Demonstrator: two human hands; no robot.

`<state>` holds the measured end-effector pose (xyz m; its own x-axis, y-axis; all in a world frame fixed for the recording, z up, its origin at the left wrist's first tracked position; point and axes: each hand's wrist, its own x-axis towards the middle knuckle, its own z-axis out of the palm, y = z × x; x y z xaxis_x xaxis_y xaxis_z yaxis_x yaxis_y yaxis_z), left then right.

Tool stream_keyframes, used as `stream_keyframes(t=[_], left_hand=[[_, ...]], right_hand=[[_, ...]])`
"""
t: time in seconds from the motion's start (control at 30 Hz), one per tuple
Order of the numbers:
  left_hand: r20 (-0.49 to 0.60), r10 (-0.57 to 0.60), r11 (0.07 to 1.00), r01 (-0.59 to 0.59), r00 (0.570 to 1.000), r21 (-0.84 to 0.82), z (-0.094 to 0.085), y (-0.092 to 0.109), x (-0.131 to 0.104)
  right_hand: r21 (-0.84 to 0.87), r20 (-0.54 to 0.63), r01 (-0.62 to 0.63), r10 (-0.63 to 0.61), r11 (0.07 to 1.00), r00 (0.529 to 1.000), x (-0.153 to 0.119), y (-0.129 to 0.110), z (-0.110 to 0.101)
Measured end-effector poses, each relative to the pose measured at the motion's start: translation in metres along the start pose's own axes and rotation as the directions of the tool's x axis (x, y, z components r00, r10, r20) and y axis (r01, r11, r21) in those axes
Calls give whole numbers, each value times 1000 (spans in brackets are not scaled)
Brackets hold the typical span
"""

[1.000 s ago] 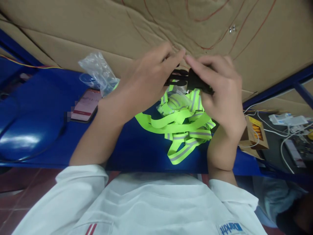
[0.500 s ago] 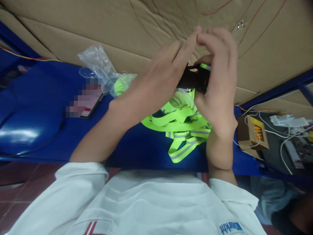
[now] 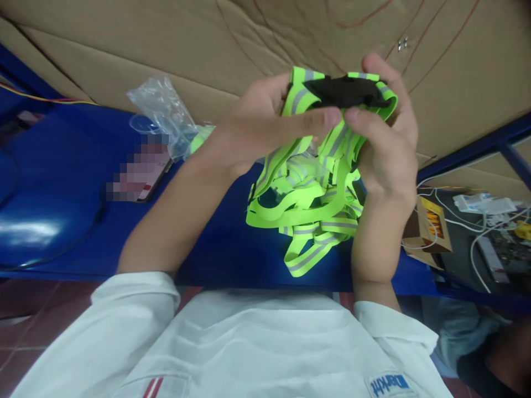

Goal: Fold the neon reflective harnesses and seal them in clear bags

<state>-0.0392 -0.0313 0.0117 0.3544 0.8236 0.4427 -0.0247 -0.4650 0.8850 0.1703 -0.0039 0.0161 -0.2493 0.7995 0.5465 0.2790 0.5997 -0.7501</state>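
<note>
My left hand (image 3: 282, 113) grips the left side of a neon-yellow reflective strap (image 3: 299, 100) with a grey stripe, its thumb stretched along the front. On the other side, my right hand (image 3: 385, 124) is closed round the same strap, thumb pressed near the middle. A black buckle-like piece (image 3: 346, 92) sits between the hands at the strap's upper part; its exact kind is unclear. Below, more neon strap (image 3: 309, 257) lies heaped in loops on the blue bench (image 3: 232, 243). Fingers behind the strap are partly hidden.
A clear plastic bag (image 3: 164, 108) and a phone (image 3: 143, 168) lie to the left. Cardboard (image 3: 166, 38) stands behind the bench. At right are a small open carton (image 3: 429, 224) and white cables (image 3: 477, 265). A person's leg (image 3: 464, 331) shows at lower right.
Both hands have turned and spread apart, so the black piece and held strap now face me. Part of the strap has been raised off the heap.
</note>
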Motion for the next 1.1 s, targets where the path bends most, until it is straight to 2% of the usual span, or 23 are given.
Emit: stream_keyframes(t=[0.1, 0.2, 0.27, 0.37, 0.47, 0.57, 0.63, 0.7, 0.77, 0.83, 0.9, 0.97, 1.1], left_hand=[[-96, -47, 996, 40, 994, -76, -2, 8, -2], [-149, -63, 998, 61, 987, -24, -4, 8, -1], [-114, -54, 998, 55, 992, 10, -6, 5, 1], [64, -58, 997, 61, 996, -42, -11, 0, 0], [281, -20, 992, 53, 960, -113, -18, -1, -1], [361, -10, 992, 54, 933, -113, -19, -3, 0], [306, -13, 988, 60, 952, -145, -15, -4, 2], [187, -26, 980, 62, 982, -188, -9, -6, 3], [102, -57, 977, 76, 993, -197, -3, -7, 4], [76, -48, 981, 61, 996, -184, 1, -8, 3], [94, -3, 987, 18, 996, -159, 5, -8, 2], [72, 34, 989, -23, 997, -143, 7, -8, 1], [-56, -10, 991, 3, 998, -134, 9, -10, 2]], right_hand=[[289, 224, -183, 120, 940, 967, 1, 4, -8], [390, 367, -253, 103, 885, 925, 4, 10, -3], [424, 419, -280, 88, 861, 904, 6, 13, 5], [469, 338, -299, 144, 831, 930, 6, 16, 13], [463, 198, -286, 217, 839, 956, 6, 17, 9], [430, 133, -282, 249, 857, 959, 7, 16, 3], [409, 103, -275, 255, 870, 961, 6, 13, 3], [409, 129, -275, 243, 870, 961, 5, 9, 7], [473, 164, -262, 208, 841, 964, 3, 6, 12], [551, 167, -243, 180, 798, 969, 2, 5, 17], [576, 152, -230, 173, 784, 973, 2, 8, 21], [546, 127, -220, 180, 808, 975, 3, 12, 24], [479, 89, -203, 182, 854, 979, 1, 15, 27]])
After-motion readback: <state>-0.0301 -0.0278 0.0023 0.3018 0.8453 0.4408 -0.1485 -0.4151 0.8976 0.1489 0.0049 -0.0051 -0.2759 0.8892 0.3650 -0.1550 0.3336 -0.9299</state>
